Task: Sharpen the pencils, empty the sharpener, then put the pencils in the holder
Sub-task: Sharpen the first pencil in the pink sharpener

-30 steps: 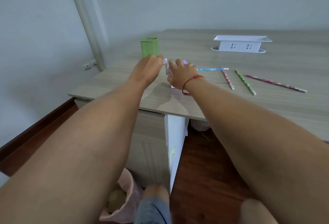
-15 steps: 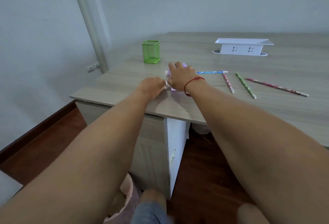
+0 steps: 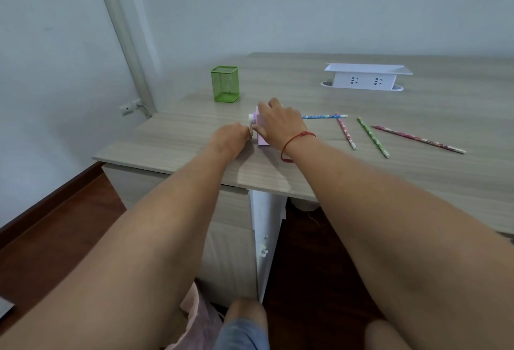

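A pink crank sharpener (image 3: 261, 138) stands on the wooden desk (image 3: 361, 171), mostly covered by my right hand (image 3: 279, 124), which grips its body from above. My left hand (image 3: 232, 138) holds the white crank handle (image 3: 251, 123) on the sharpener's left side. A blue pencil (image 3: 324, 116) sticks out of the sharpener to the right. Three more pencils lie on the desk to the right: a pink one (image 3: 345, 132), a green one (image 3: 372, 137) and a red patterned one (image 3: 417, 139). The green mesh holder (image 3: 225, 84) stands behind the sharpener to the left.
A white socket box (image 3: 364, 76) sits at the back of the desk. Below the desk's front edge are a drawer cabinet (image 3: 230, 238), a pink bag (image 3: 200, 319) on the dark wooden floor and my knees.
My left hand has come down from level with the sharpener's top to low at its left side, turning the crank. My right hand stays on the sharpener.
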The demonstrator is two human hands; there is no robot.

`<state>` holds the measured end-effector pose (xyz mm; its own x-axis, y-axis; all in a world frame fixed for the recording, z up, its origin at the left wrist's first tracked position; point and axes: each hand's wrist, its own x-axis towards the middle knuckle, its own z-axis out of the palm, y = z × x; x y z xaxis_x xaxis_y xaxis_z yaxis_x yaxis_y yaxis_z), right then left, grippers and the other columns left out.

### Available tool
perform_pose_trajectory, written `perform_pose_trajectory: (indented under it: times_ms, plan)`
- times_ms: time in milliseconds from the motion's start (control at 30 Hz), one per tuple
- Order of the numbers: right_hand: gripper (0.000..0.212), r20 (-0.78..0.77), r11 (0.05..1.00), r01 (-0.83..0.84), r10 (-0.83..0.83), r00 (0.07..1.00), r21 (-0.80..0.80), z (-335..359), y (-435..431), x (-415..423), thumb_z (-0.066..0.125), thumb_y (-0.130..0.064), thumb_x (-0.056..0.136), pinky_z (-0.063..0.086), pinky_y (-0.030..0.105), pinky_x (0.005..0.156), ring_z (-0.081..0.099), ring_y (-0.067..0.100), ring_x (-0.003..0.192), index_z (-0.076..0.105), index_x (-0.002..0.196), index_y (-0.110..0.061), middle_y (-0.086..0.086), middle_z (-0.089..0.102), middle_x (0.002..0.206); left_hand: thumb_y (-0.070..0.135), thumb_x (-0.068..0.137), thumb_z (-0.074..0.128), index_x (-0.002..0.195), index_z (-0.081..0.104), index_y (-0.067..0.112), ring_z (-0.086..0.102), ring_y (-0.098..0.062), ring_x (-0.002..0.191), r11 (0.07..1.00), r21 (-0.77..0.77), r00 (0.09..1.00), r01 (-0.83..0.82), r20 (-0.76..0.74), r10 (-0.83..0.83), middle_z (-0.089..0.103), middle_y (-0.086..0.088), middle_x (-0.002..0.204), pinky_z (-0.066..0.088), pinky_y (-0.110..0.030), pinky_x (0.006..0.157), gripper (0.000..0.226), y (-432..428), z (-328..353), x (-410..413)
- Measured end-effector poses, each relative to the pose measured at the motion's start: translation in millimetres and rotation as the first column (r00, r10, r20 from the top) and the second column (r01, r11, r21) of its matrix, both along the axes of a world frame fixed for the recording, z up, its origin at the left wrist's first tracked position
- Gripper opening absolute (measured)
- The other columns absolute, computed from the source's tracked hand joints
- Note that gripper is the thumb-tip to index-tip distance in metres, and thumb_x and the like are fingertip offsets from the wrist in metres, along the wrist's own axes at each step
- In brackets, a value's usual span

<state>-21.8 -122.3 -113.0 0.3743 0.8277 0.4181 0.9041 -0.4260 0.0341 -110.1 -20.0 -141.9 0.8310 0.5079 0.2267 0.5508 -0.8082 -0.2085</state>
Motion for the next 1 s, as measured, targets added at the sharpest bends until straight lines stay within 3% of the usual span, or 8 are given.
perform_pose_trajectory:
  times_ms: [233,367,533,667,833,1000]
  plan:
    - [0.041,-0.092,1.0,0.007,-0.01,0.996,-0.026,-0.8,9.6,-1.1,0.047,-0.031,0.091,0.048,0.044,0.089,0.057,0.039,0.107,0.048,0.125,-0.008,0.016,0.048,0.126,0.014,0.1,0.036,0.112,0.061,0.004,0.06,-0.037,0.108,0.999,-0.042,1.0,-0.009,0.01,0.01,0.063,-0.018,0.115,0.047,-0.042,0.085,0.03,-2.6,0.0,0.5]
    - [0.04,-0.08,1.0,0.02,-0.021,0.997,-0.022,-2.4,15.2,0.0,0.048,-0.031,0.09,0.046,0.043,0.09,0.055,0.038,0.112,0.05,0.123,-0.009,0.015,0.051,0.125,0.018,0.095,0.043,0.102,0.063,0.002,0.062,-0.038,0.1,0.998,-0.028,0.999,0.052,0.011,-0.051,0.066,-0.019,0.106,0.047,-0.04,0.077,0.026,3.1,0.0,-0.2]
    - [0.036,-0.099,1.0,-0.017,0.015,0.995,-0.023,-1.6,12.2,2.7,0.048,-0.029,0.088,0.047,0.044,0.091,0.055,0.037,0.108,0.051,0.12,-0.011,0.011,0.054,0.122,0.009,0.096,0.044,0.111,0.059,0.006,0.065,-0.036,0.098,0.978,0.176,0.985,0.112,-0.149,-0.086,0.066,-0.013,0.104,0.048,-0.039,0.073,0.022,19.6,17.9,3.6]
    - [0.034,-0.114,0.999,-0.03,0.026,0.993,-0.032,-0.5,8.3,3.5,0.046,-0.029,0.09,0.046,0.044,0.09,0.055,0.037,0.108,0.051,0.119,-0.012,0.009,0.053,0.124,0.002,0.092,0.046,0.103,0.063,0.003,0.065,-0.037,0.096,0.952,0.276,0.983,0.132,-0.158,-0.09,0.066,-0.016,0.103,0.044,-0.037,0.065,0.021,24.2,42.6,8.7]
    - [0.036,-0.098,1.0,-0.001,-0.001,0.995,-0.016,-1.4,6.8,2.2,0.038,-0.031,0.099,0.045,0.044,0.092,0.052,0.037,0.118,0.049,0.128,-0.012,0.01,0.051,0.131,0.001,0.092,0.046,0.104,0.065,0.008,0.065,-0.037,0.09,0.936,0.313,0.987,0.16,-0.041,-0.155,0.067,-0.014,0.096,0.042,-0.037,0.06,0.024,27.2,57.5,4.9]
    - [0.035,-0.103,1.0,0.004,-0.005,0.995,-0.01,-0.8,9.1,-0.5,0.039,-0.029,0.099,0.044,0.043,0.093,0.05,0.038,0.12,0.051,0.127,-0.011,0.012,0.051,0.13,0.014,0.1,0.04,0.111,0.06,0.003,0.061,-0.041,0.099,0.968,0.203,0.976,0.145,0.13,-0.174,0.064,-0.024,0.105,0.044,-0.044,0.072,0.026,12.1,61.9,-7.8]
